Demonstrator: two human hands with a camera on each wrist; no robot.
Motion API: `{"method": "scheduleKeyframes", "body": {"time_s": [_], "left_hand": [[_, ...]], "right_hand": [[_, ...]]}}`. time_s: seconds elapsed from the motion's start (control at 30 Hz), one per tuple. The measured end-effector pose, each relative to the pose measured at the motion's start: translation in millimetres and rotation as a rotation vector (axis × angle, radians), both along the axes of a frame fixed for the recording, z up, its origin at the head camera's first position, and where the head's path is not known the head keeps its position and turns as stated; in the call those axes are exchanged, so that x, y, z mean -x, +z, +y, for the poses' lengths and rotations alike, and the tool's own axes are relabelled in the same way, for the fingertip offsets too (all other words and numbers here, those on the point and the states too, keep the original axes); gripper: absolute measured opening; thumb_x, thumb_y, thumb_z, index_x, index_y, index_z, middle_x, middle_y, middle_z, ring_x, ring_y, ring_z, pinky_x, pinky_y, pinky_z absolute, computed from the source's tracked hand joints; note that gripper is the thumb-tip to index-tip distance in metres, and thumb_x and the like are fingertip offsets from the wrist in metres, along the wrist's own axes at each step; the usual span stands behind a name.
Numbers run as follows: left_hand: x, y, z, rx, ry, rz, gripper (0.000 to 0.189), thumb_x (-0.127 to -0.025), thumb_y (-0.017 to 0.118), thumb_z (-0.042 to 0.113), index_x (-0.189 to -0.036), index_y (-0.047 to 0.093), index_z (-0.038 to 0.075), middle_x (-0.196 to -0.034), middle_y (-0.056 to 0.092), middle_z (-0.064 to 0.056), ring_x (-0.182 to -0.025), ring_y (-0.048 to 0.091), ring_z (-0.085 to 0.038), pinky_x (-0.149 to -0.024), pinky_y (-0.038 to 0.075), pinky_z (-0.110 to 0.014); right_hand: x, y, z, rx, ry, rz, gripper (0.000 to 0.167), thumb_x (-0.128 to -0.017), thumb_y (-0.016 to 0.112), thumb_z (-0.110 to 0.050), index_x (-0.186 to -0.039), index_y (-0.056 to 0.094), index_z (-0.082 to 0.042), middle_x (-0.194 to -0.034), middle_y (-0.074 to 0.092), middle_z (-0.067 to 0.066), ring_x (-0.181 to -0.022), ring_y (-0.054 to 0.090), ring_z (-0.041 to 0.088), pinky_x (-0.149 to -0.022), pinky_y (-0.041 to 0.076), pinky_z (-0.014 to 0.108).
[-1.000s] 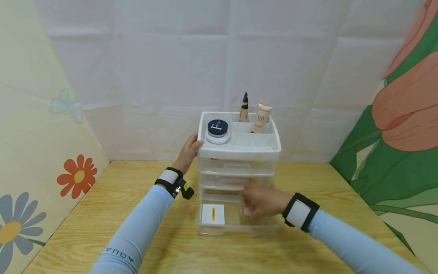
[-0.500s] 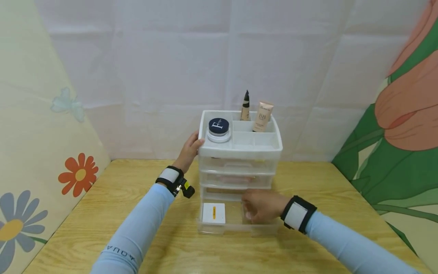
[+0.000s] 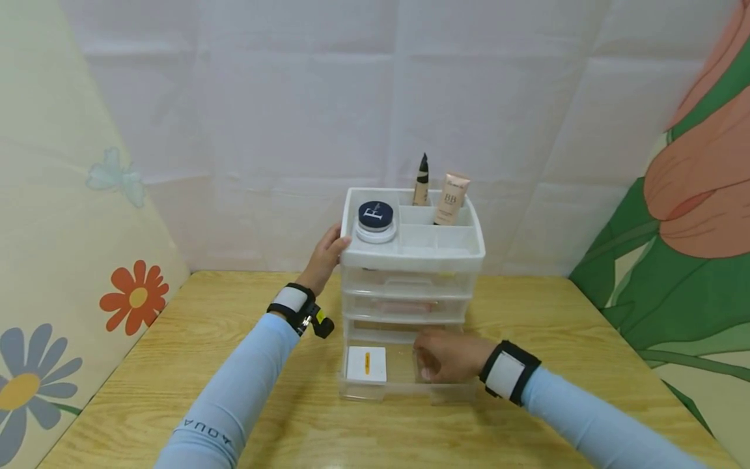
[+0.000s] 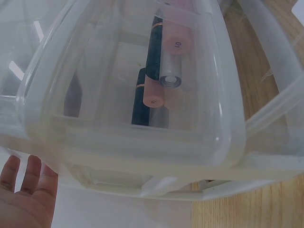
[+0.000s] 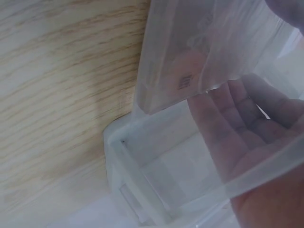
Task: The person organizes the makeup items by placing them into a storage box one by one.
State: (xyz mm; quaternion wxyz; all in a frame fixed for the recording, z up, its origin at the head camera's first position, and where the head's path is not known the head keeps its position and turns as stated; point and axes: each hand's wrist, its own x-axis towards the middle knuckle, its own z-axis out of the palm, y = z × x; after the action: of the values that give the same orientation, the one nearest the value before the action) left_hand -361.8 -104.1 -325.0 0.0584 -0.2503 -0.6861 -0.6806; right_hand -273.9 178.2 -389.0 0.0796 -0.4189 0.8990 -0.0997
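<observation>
A white organizer with clear drawers (image 3: pixel 410 264) stands on the table, its bottom drawer (image 3: pixel 404 392) pulled out. My left hand (image 3: pixel 323 260) rests against the organizer's left upper side, thumb at the rim; in the left wrist view its fingers (image 4: pixel 35 173) are nearly straight. My right hand (image 3: pixel 448 357) reaches into the bottom drawer's right half, fingers curled. In the right wrist view, a pinkish thing (image 5: pixel 183 71) with a small printed label shows through clear plastic between thumb and fingers; I cannot tell its kind. A white box (image 3: pixel 357 365) with an orange mark lies in the drawer's left half.
The organizer's top tray holds a dark-lidded round compact (image 3: pixel 375 216), a black-tipped pen-like tube (image 3: pixel 421 185) and a BB cream tube (image 3: pixel 451 198). Several cosmetic tubes (image 4: pixel 154 71) lie in a drawer in the left wrist view. A pale cloth (image 3: pixel 281 130) hangs behind the table.
My right hand has moved down into the pulled-out drawer, then hardly moved over the last half second. My left hand stays at the organizer's side.
</observation>
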Motion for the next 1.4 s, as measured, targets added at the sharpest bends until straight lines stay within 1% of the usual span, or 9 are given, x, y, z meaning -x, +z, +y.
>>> {"method": "scheduleKeyframes", "body": {"time_s": [0.27,0.6,0.67,0.83,0.93,1.07,1.17,1.3,1.4], "left_hand": [[0.1,-1.2,2.8,-0.031,-0.005,0.0,0.06,-0.095,0.043,0.024,-0.149,0.031,0.001,-0.144,0.04,-0.021,-0.119,0.045,-0.028,-0.098,0.04,-0.044],[0.7,-1.4,2.4,-0.021,-0.003,0.003,0.061,-0.096,0.043,0.026,-0.15,0.03,0.002,-0.145,0.039,-0.021,-0.12,0.045,-0.028,-0.099,0.039,-0.046],[1.0,-1.3,2.0,-0.021,-0.002,0.005,0.061,-0.096,0.043,0.026,-0.15,0.029,0.002,-0.145,0.039,-0.021,-0.12,0.044,-0.028,-0.099,0.039,-0.047],[2.6,-2.9,0.7,-0.029,-0.009,-0.001,0.06,-0.097,0.043,0.024,-0.151,0.029,0.001,-0.146,0.038,-0.021,-0.122,0.043,-0.029,-0.1,0.038,-0.048],[3.3,-4.3,0.3,-0.029,-0.008,-0.008,0.059,-0.097,0.042,0.022,-0.15,0.029,0.001,-0.145,0.039,-0.021,-0.121,0.043,-0.029,-0.1,0.038,-0.046],[3.2,-4.9,0.6,-0.021,-0.002,-0.007,0.059,-0.097,0.042,0.023,-0.15,0.029,0.002,-0.145,0.039,-0.02,-0.121,0.043,-0.028,-0.099,0.039,-0.045],[3.0,-4.7,1.0,-0.021,-0.004,-0.003,0.06,-0.097,0.043,0.024,-0.15,0.029,0.002,-0.146,0.038,-0.02,-0.122,0.042,-0.028,-0.1,0.038,-0.046],[2.4,-4.3,1.3,-0.022,-0.004,-0.008,0.06,-0.096,0.042,0.024,-0.15,0.029,0.002,-0.146,0.038,-0.021,-0.12,0.043,-0.028,-0.099,0.039,-0.046],[1.1,-3.9,1.2,-0.022,0.0,-0.013,0.06,-0.096,0.042,0.024,-0.15,0.029,0.002,-0.145,0.039,-0.021,-0.119,0.044,-0.027,-0.098,0.039,-0.044]], "right_hand": [[-3.5,-0.6,1.5,-0.017,-0.048,-0.069,0.02,-0.087,0.072,-0.018,-0.103,0.059,-0.015,-0.089,0.048,-0.008,-0.077,0.047,0.007,-0.067,0.045,0.025],[-5.0,-1.1,0.9,0.002,-0.062,-0.089,0.022,-0.087,0.072,-0.017,-0.104,0.059,-0.012,-0.09,0.047,-0.006,-0.079,0.047,0.008,-0.068,0.044,0.027],[-4.7,-1.3,0.6,-0.005,-0.07,-0.084,0.026,-0.087,0.072,-0.017,-0.109,0.059,-0.01,-0.093,0.048,-0.006,-0.082,0.048,0.009,-0.072,0.046,0.029],[-5.0,0.0,0.4,-0.019,-0.111,-0.084,0.048,-0.084,0.074,-0.021,-0.125,0.057,0.0,-0.105,0.055,-0.001,-0.095,0.054,0.015,-0.085,0.048,0.037],[-7.0,4.1,2.0,-0.005,-0.138,-0.099,0.056,-0.084,0.075,-0.024,-0.129,0.054,0.001,-0.112,0.058,0.005,-0.103,0.056,0.021,-0.091,0.047,0.043],[-12.6,15.5,6.7,0.067,-0.151,-0.145,0.066,-0.085,0.075,-0.033,-0.135,0.05,0.003,-0.128,0.055,0.018,-0.117,0.052,0.034,-0.097,0.042,0.051],[-18.4,26.0,9.7,0.119,-0.172,-0.16,0.074,-0.084,0.074,-0.042,-0.137,0.048,0.002,-0.135,0.05,0.02,-0.122,0.048,0.037,-0.099,0.04,0.054],[-29.1,35.7,9.9,0.151,-0.165,-0.074,0.073,-0.084,0.068,-0.053,-0.134,0.053,-0.001,-0.13,0.054,0.014,-0.118,0.052,0.031,-0.096,0.044,0.049],[-39.8,36.4,7.3,0.185,-0.112,0.07,0.06,-0.088,0.069,-0.043,-0.128,0.056,0.0,-0.12,0.059,0.011,-0.108,0.058,0.026,-0.089,0.049,0.044]]}}
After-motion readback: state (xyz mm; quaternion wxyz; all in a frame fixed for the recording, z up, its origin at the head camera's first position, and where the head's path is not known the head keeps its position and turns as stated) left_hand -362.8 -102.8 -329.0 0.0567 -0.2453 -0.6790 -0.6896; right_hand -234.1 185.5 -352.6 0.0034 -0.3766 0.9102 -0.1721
